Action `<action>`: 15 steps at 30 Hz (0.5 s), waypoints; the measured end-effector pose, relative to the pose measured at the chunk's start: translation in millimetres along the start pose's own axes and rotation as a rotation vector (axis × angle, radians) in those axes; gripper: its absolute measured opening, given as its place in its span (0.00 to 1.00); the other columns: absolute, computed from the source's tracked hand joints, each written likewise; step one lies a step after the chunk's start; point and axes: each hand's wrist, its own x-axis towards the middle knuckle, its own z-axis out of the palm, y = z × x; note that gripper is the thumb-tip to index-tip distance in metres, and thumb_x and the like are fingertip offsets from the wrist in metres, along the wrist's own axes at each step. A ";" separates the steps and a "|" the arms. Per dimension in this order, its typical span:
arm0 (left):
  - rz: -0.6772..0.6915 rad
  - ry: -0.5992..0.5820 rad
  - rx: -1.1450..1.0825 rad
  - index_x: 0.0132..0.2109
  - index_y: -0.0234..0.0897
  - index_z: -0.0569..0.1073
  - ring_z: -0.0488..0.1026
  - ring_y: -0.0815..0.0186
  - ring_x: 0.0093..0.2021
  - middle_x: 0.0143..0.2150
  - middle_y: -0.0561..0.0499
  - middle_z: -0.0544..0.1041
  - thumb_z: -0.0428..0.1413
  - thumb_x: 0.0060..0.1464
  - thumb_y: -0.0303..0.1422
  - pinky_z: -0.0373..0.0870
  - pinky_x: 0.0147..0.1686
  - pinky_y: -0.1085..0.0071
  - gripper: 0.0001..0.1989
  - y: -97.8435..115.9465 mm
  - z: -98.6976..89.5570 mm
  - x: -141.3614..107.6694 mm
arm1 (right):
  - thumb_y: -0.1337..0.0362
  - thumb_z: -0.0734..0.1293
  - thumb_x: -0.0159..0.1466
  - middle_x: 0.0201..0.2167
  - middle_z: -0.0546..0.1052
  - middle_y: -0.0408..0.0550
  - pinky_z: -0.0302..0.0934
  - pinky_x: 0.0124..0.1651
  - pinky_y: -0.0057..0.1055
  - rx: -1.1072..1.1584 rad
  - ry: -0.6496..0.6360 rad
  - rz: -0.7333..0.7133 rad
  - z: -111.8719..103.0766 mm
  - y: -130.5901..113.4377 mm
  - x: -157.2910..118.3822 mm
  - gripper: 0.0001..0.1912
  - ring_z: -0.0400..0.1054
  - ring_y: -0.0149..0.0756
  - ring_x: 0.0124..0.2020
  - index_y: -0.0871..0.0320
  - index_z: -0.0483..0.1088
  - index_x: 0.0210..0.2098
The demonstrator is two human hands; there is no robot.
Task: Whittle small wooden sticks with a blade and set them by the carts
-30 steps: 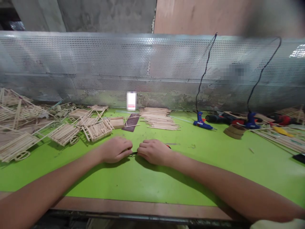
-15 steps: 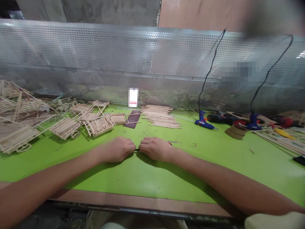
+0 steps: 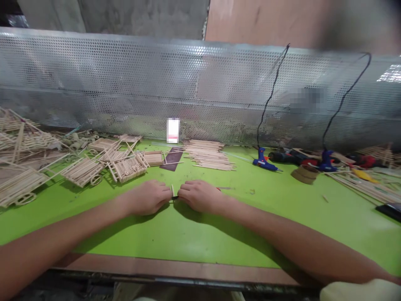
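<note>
My left hand is closed, its fingers curled low over the green tabletop. A short pale wooden stick pokes up at its fingertips. Facing it, with a narrow gap between, my right hand is wrapped around a slim tool with a narrow dark tip. That tip reaches across to the left fingertips and the stick. A bit of red shows behind the right hand; most of the tool is hidden by the fingers. Beyond the hands lies a row of thin wooden sticks.
Small stick-built wooden carts crowd the left side. A dark brown sheet lies mid-table. At right are a blue glue gun, another glue gun, a brown tape roll and loose sticks. Perforated metal screen stands behind.
The view has shifted slightly. Both hands stay close together in nearly the same place, and more of the short stick and the dark tip now shows between them.
</note>
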 end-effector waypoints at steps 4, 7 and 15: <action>0.060 0.001 0.027 0.36 0.36 0.71 0.68 0.65 0.27 0.29 0.51 0.75 0.52 0.65 0.24 0.62 0.31 0.67 0.09 4.9 1.0 26.2 | 0.65 0.64 0.74 0.34 0.80 0.47 0.64 0.40 0.32 0.063 -0.007 0.028 -18.3 10.6 -24.4 0.09 0.71 0.36 0.34 0.59 0.76 0.41; 0.120 0.006 0.031 0.36 0.37 0.72 0.69 0.64 0.28 0.29 0.51 0.75 0.52 0.66 0.26 0.61 0.28 0.67 0.08 10.9 8.2 47.0 | 0.65 0.63 0.74 0.34 0.80 0.47 0.63 0.40 0.33 0.073 -0.036 0.045 -25.7 12.5 -47.1 0.10 0.71 0.36 0.33 0.59 0.77 0.41; 0.206 0.012 -0.012 0.38 0.37 0.74 0.73 0.63 0.33 0.33 0.50 0.77 0.53 0.68 0.30 0.66 0.33 0.67 0.08 24.8 25.3 69.8 | 0.67 0.62 0.74 0.34 0.79 0.49 0.62 0.40 0.33 0.135 -0.061 0.152 -17.3 5.5 -80.4 0.12 0.71 0.37 0.34 0.58 0.76 0.38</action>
